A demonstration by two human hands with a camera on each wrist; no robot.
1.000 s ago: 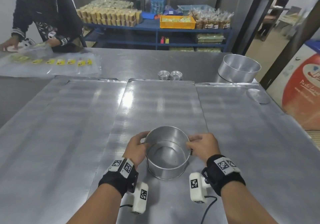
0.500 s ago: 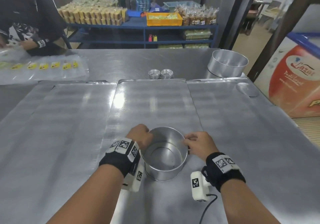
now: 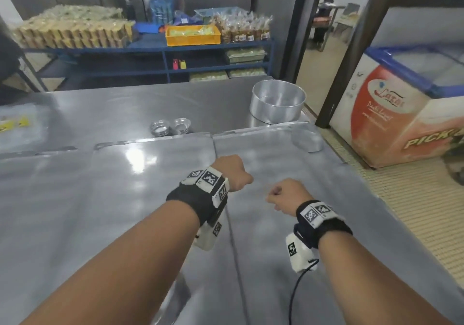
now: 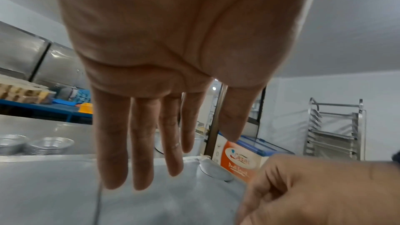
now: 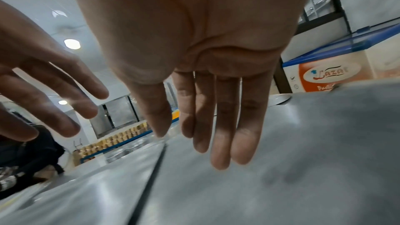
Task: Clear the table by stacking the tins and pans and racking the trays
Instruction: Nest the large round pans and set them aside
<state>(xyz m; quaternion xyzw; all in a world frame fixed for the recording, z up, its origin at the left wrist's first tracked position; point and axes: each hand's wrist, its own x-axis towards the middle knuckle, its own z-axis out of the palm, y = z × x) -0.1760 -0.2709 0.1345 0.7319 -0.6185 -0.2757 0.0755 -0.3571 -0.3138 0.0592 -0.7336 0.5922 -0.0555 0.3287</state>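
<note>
Neither the left hand (image 3: 232,171) nor the right hand (image 3: 286,194) held anything, fingers loose; reaching for the large pan (image 3: 277,104) risked knocking the small tins (image 3: 170,127) to its left.

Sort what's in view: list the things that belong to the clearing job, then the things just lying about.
Job:
large round pan
two stacks of small tins
flat round disc
trays covering the table
tray rack

Lying about:
orange crate
packaged goods on the blue shelf
freezer
</note>
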